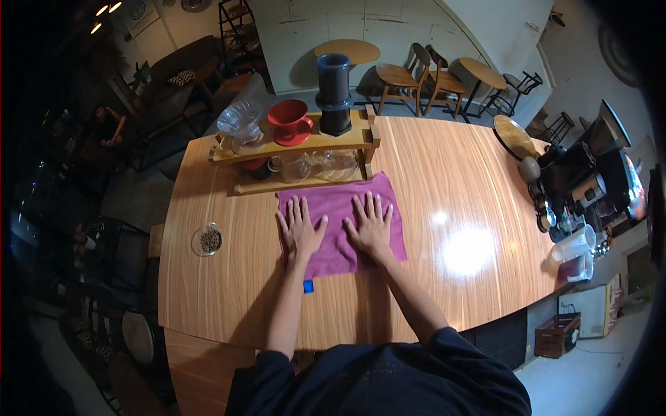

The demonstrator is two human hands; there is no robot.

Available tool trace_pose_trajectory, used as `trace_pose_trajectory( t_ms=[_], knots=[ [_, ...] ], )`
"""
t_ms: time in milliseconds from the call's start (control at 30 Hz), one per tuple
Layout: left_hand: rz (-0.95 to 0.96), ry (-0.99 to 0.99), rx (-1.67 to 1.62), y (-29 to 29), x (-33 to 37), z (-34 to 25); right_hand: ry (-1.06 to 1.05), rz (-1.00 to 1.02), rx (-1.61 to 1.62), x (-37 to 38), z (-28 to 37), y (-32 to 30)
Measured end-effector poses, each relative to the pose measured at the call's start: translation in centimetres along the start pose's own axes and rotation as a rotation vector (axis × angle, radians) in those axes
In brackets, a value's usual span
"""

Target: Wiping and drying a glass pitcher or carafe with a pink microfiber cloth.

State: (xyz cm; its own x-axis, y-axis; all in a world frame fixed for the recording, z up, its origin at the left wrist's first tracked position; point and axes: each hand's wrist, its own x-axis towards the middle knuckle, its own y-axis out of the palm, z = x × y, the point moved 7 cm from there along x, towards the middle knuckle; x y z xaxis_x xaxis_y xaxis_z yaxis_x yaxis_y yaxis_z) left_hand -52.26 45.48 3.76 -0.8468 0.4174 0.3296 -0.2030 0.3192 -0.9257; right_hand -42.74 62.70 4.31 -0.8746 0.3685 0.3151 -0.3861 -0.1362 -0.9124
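Observation:
A purple cloth [333,249] lies spread on the wooden table [444,166] in front of me, slightly creased, with a small blue tag at its near edge. My left hand [300,227] rests flat on the cloth's left part, fingers stretched out and thumb apart. On its right part lies my right hand [370,226], palm down with fingers spread. Neither holds anything. Just beyond the cloth stands a two-level wooden rack [277,154]. On top are a clear coffee dripper [241,123], a red coffee dripper [290,122] and a dark cylindrical coffee press [334,90]; glass servers [295,167] sit below.
A small glass dish [208,240] of coffee beans is at the left. Along the right edge stand a dark coffee machine [569,173], clear plastic cups [574,244] and a round wooden board [514,136]. Chairs and round tables [347,50] are farther back; a person sits far left.

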Motion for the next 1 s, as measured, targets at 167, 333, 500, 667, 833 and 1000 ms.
trace_pose_trajectory(
  t_ms=[167, 333, 500, 667, 833, 1000],
  knots=[
    [0.092, 0.01, 0.025, -3.6, -9.6, -3.0, -0.003, 0.122, 0.012, -8.8, -0.3, -4.2],
    [0.17, -0.039, 0.019, -6.4, -14.3, -3.2, -0.002, 0.212, 0.041, -12.9, 1.2, -5.8],
    [0.092, -0.066, 0.031, -4.2, -7.7, -2.4, -0.005, 0.132, -0.003, -7.2, 1.5, -4.0],
    [0.053, -0.022, 0.012, -3.2, -7.4, -1.6, -0.047, 0.073, -0.016, -6.6, 1.4, -3.2],
    [0.115, 0.002, -0.001, -4.6, -14.1, -4.0, -0.066, 0.134, 0.035, -11.6, -0.1, -5.1],
    [0.05, -0.04, -0.313, -3.8, -13.2, -5.3, -0.143, 0.139, 0.008, -12.2, 0.8, -4.6]
  ],
)
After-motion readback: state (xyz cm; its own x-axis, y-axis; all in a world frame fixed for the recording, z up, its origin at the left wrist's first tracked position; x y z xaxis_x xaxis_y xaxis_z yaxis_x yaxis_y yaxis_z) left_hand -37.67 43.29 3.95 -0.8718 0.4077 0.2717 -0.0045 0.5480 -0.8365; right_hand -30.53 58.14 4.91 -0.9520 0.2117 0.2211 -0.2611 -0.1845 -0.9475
